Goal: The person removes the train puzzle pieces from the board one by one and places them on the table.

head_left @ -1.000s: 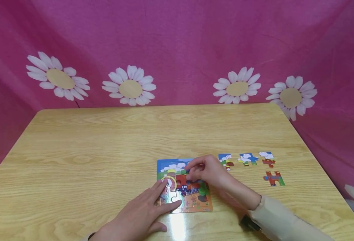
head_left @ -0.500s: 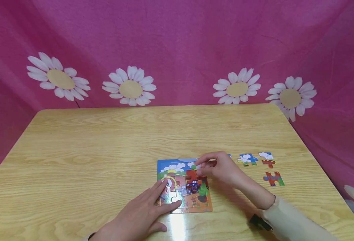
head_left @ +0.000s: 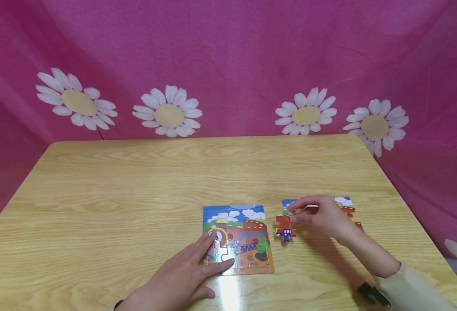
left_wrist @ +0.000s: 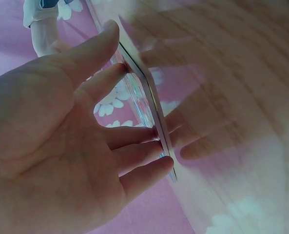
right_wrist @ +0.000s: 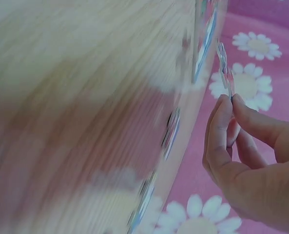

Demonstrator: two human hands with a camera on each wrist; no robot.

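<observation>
A jigsaw puzzle (head_left: 248, 271) with a train picture lies flat near the table's front. My left hand (head_left: 185, 268) rests on its lower left part with fingers extended; in the left wrist view several fingertips touch the edge of the board, and the thumb stands apart. To the right of the board, my right hand (head_left: 323, 218) pinches a red and blue puzzle piece (head_left: 284, 225) between thumb and fingers. The right wrist view shows that piece (right_wrist: 225, 68) edge-on, held above the tabletop. My fingers cover part of it.
Several loose pieces lie right of the board: a blue-topped one (head_left: 288, 202) behind the held piece, a cloud-and-red one (head_left: 344, 201), and a red one (head_left: 359, 226) mostly hidden by the right hand. A pink flowered cloth (head_left: 228, 69) hangs behind the table (head_left: 135, 181).
My right hand has lifted the red and blue piece off the board and carried it right, towards the loose pieces. The left hand has stayed in place.
</observation>
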